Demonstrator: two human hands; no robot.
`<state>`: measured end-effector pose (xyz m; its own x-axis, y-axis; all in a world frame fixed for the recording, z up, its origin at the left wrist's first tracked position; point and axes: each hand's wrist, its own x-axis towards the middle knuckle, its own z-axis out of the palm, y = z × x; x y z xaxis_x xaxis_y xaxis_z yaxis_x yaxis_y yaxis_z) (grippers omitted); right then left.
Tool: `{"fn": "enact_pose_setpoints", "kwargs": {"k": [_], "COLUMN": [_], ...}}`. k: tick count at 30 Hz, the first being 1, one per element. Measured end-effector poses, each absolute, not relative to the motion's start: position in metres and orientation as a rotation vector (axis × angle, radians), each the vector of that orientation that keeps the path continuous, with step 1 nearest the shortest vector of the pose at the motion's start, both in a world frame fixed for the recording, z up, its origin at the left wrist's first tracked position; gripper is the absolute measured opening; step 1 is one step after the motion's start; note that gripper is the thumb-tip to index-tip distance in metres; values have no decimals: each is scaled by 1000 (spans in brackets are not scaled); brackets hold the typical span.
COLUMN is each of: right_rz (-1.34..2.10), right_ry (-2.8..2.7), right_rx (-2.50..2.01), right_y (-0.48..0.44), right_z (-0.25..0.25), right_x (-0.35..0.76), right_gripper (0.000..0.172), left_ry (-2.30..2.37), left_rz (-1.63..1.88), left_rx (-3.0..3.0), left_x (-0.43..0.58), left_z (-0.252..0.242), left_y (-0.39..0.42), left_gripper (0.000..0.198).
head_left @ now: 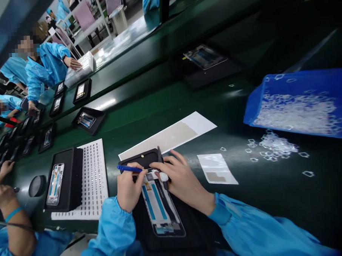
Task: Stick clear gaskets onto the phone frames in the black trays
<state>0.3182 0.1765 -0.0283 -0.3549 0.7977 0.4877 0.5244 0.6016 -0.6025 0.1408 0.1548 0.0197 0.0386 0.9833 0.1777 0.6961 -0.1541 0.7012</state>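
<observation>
Low centre of the frame: left hand [130,190] closed around a slim blue pen-like tool [129,168], tip aimed right at the top of a phone frame with blue strips [160,206] lying in a black rectangular tray [192,232]. Right hand [182,180] just right of it, fingers pinched on a small white piece [163,176] touching the frame's upper edge. Right of the frame on the green counter [275,191]: blue plastic bin of clear small parts [300,103].

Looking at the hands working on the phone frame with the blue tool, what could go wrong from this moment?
1. The blue tool in the left hand may slip and scratch the phone frame.
2. The right hand holds only the frame's top end, so it might shift on its black tray.
3. A sleeve could sweep the loose clear parts away.
</observation>
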Motion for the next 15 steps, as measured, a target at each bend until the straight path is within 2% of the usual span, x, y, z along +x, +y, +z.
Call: {"fn": "enact_pose_setpoints", "kwargs": {"k": [4,15], "right_rz": [544,582], "right_ry": [-1980,-1956], "right_rx": [-1048,-1035], "right_y": [179,178], "right_z": [-32,-33], "right_x": [317,318], "right_gripper": [32,45], "left_ry": [1683,1721], "left_rz": [777,571], "left_rx": [1967,2285], "left_x": [145,149], "left_z": [23,21], "left_y": [159,162], "left_gripper": [7,6]}}
